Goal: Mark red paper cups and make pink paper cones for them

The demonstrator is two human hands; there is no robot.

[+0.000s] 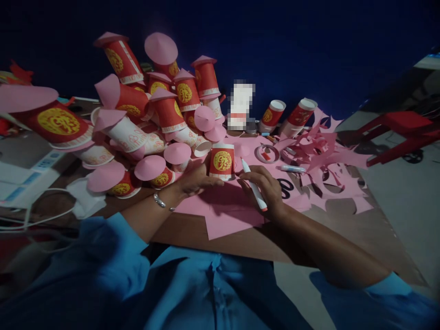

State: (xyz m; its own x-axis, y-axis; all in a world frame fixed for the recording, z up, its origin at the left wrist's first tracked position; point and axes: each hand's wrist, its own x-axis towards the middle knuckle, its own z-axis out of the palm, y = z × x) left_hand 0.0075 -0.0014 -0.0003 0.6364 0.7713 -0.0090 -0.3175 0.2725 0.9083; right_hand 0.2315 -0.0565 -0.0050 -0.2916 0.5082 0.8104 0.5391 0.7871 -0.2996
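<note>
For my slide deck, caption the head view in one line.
Left hand holds a red cup, right hand a white marker, between pink-topped cups and pink paper scraps.

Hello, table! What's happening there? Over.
Left hand holding red-and-gold paper cup. Right hand holding slim white marker. Nothing between them; pink paper sheet below.

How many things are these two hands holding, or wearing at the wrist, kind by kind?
Red paper cup, in the left hand: 1
White marker, in the right hand: 1
Silver bracelet, worn: 1
Total: 3
</note>
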